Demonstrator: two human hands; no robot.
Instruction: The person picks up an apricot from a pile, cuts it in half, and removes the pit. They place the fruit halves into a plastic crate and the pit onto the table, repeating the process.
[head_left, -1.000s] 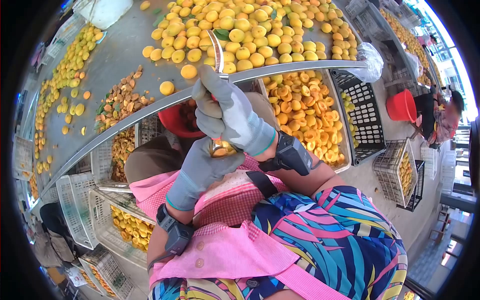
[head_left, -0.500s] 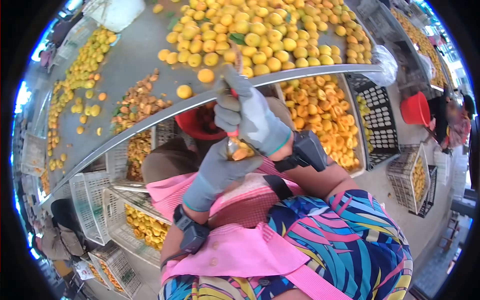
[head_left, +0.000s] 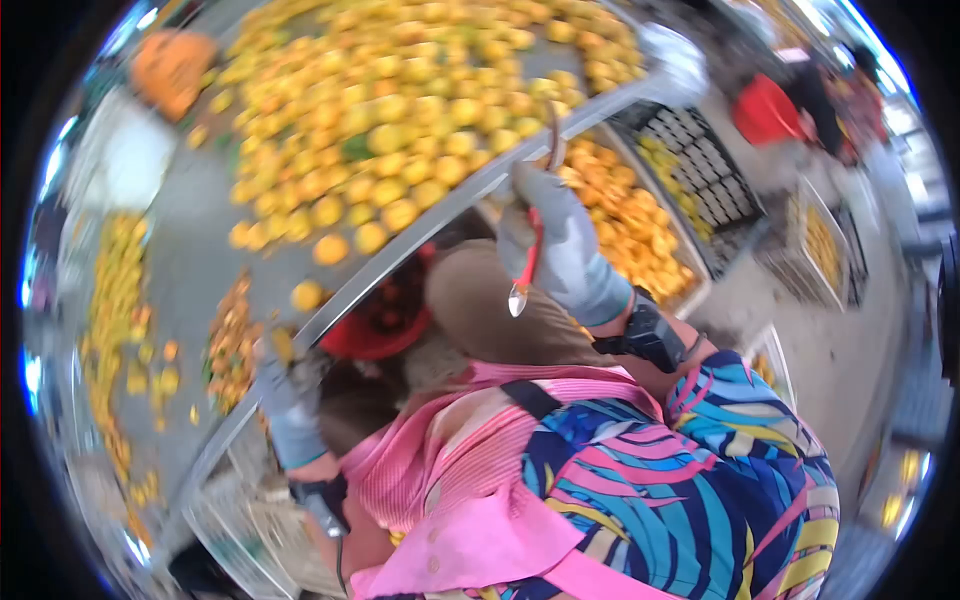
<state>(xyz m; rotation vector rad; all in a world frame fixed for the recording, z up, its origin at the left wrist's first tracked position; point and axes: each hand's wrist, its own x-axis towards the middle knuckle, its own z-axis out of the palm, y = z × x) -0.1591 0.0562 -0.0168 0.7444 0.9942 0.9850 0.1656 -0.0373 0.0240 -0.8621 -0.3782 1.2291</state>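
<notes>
My right hand (head_left: 572,245), in a grey glove, is closed around a red-handled tool (head_left: 532,245). The tool's small metal tip points down toward my lap, and a thin brown end shows above my fingers. At the table's metal edge (head_left: 375,255), my left hand (head_left: 288,405), also gloved, is beside a heap of brownish-orange pieces (head_left: 232,345). Motion smears its fingers, and a dull yellowish patch shows at their tips; whether they hold it is unclear. Whole yellow-orange fruit (head_left: 400,130) covers much of the table beyond.
Under the table edge stands a red bucket (head_left: 375,335). A crate of halved fruit (head_left: 635,225) and a black crate (head_left: 705,165) are at the right. Farther right, a person (head_left: 850,110) is near another red bucket (head_left: 765,110). White crates (head_left: 240,530) are at lower left.
My hands have come apart: my left hand has moved left to the table edge, while my right hand has moved slightly right with the tool. The view has turned and shifted.
</notes>
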